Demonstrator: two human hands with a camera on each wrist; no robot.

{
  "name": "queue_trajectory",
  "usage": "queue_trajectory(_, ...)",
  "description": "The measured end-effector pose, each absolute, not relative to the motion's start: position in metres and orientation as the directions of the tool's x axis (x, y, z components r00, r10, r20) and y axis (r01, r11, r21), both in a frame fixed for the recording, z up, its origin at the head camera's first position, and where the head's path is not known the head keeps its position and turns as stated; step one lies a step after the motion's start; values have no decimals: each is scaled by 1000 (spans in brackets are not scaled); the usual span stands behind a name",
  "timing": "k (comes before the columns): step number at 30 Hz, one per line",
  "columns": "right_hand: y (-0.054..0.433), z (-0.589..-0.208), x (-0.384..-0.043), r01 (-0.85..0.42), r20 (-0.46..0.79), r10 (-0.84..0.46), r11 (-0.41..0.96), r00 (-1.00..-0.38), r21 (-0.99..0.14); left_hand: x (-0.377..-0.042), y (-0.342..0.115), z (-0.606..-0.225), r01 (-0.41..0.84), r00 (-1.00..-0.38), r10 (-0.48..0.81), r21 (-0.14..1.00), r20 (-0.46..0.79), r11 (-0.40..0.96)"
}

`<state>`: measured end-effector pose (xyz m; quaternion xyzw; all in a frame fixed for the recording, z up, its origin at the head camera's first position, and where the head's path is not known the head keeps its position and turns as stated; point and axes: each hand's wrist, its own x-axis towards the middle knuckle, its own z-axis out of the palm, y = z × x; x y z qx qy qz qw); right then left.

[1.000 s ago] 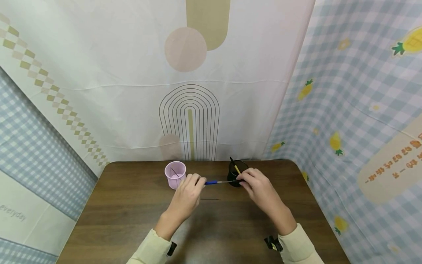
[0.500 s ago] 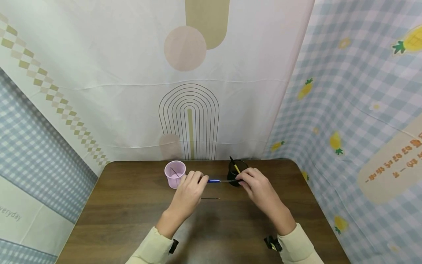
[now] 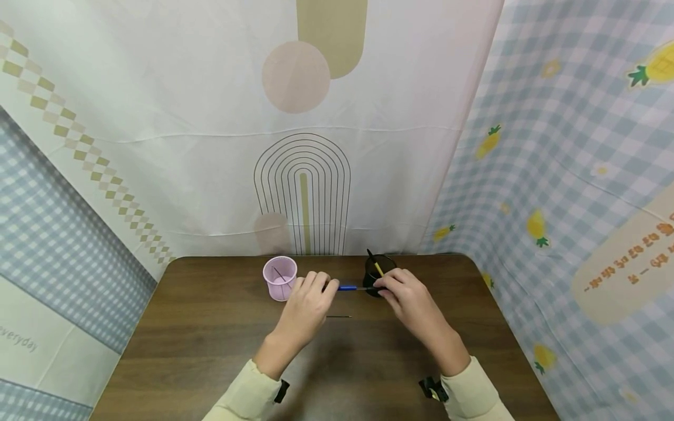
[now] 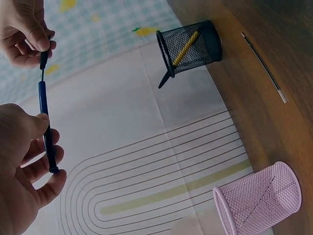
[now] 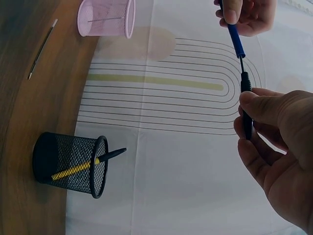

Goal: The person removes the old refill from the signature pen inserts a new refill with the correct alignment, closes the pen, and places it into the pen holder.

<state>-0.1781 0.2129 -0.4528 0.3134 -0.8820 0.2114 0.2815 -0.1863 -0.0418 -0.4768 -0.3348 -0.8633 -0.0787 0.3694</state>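
My left hand [image 3: 305, 309] grips a blue pen barrel [image 4: 43, 100], with the thumb on one side and curled fingers on the other. Facing it, my right hand [image 3: 416, 301] pinches the black front section of a pen [image 5: 247, 83]. A thin refill [image 5: 241, 64] bridges the two parts, with one end inside the blue barrel. Both pieces are held in line above the table, a short gap apart. Behind the right hand stands a black mesh pen holder [image 3: 371, 283] with a yellow and black pen [image 5: 73, 171] leaning in it.
A pink mesh pen holder [image 3: 278, 289] stands at the table's back left, with a thin refill inside. A loose refill [image 4: 264, 66] lies on the wooden table [image 3: 210, 327] in front of the holders. Patterned cloths hang behind and beside the table.
My left hand has moved slightly right with the blue barrel, and less of the refill shows between the parts. The right hand has stayed nearly in place.
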Motion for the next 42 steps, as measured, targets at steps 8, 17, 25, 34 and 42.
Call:
queue_trajectory(8, 213, -454, -178, -672, 628, -434, 714, -645, -197, -185, -37, -477, 634, -498, 523, -122, 692, 764)
queue_trajectory(17, 211, -454, -177, -679, 631, -437, 706, -641, -201, -183, -32, -474, 623, -495, 531, -145, 688, 769)
queue_trajectory(25, 210, -453, -177, -674, 627, -429, 707, -650, -215, -184, -30, -475, 621, -498, 529, -143, 688, 770)
queue_trajectory(34, 210, -454, -176, -682, 629, -438, 700, -643, -210, -182, -28, -474, 614, -516, 534, -145, 670, 776)
queue_trajectory(42, 210, -454, -177, -686, 634, -439, 698, -636, -205, -184, -27, -476, 619, -501, 534, -148, 681, 771)
